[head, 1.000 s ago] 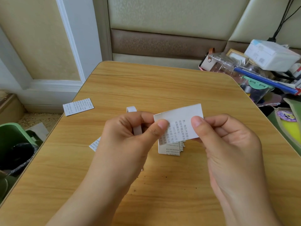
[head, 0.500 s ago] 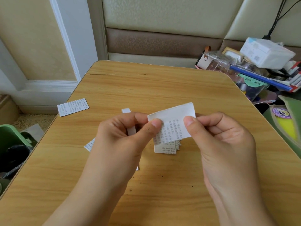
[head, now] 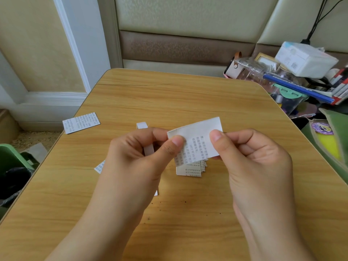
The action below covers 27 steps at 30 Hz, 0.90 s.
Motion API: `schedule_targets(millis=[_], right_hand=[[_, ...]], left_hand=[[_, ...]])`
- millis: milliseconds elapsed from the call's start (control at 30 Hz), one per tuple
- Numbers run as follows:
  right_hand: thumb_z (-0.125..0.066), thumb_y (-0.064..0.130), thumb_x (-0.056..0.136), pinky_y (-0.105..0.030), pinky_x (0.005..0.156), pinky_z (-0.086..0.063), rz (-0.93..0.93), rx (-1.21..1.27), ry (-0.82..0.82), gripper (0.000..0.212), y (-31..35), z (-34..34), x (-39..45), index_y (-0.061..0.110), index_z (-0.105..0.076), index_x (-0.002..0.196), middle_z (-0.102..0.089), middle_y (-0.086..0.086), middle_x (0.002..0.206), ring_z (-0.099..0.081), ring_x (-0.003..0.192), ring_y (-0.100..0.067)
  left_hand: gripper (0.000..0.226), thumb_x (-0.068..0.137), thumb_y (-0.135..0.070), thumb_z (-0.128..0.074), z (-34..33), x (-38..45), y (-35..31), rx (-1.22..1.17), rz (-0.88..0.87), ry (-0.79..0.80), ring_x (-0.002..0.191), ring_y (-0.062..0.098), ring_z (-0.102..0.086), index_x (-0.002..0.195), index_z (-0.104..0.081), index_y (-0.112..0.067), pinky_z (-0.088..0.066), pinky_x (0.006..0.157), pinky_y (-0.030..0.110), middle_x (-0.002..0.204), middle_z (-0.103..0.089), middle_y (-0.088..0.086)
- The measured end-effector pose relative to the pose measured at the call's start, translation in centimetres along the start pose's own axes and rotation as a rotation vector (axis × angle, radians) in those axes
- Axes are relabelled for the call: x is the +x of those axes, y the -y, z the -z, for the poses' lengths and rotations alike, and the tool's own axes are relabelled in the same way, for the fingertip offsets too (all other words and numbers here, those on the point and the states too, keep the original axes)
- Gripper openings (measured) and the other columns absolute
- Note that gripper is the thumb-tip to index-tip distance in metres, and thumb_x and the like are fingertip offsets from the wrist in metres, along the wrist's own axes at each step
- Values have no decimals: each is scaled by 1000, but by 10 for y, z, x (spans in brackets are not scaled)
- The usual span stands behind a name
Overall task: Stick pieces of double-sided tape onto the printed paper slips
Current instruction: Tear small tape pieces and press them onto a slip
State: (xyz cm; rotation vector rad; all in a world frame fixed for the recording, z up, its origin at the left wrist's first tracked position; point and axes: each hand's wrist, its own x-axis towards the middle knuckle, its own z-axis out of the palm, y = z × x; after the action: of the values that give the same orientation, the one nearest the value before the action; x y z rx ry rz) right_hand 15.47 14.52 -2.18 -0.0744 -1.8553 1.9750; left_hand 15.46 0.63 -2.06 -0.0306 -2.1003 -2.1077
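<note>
Paper slip (head: 199, 137), above a stack of slips (head: 190, 169) mid-table (head: 169, 95) (another slip (head: 81, 122) overhangs the left edge), is pinched by left hand (head: 143, 157) and right hand (head: 250, 157).

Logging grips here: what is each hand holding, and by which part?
Both pinch one slip: left hand at its left edge, right hand at its right.

printed slip (head: 195, 140): held above table, tilted | slip stack (head: 190, 169): beneath | tape strip (head: 148, 148): white
</note>
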Motion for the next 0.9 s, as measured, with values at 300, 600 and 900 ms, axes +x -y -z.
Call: schedule_targets(millis=[300,600,900], right_hand=[[-75,24,70,-18,55,-49,19,-47,-34,7,1,-1,-1,23,-69,66,-69,1,60,-61,54,-9],[-81,26,66,-22,61,-53,120,-190,331,16,8,18,6,21,-66,68,-70,-1,70,-66,64,-15],[-76,24,65,-16,58,-49,-51,-44,273,7,6,10,2,23,-70,69,-70,0,64,-64,60,-8]], left_hand=[[21,67,-38,-69,2,1,4,24,-8,33,54,39,-37,65,-69,-17,-34,39,18,66,-45,31],[32,60,-49,-62,9,3,-1,58,-60,243,62,35,-49,72,-71,-20,-39,55,28,71,-59,22],[16,69,-35,-74,0,2,5,-170,2,126,63,38,-53,75,-75,-21,-41,63,42,75,-67,19]])
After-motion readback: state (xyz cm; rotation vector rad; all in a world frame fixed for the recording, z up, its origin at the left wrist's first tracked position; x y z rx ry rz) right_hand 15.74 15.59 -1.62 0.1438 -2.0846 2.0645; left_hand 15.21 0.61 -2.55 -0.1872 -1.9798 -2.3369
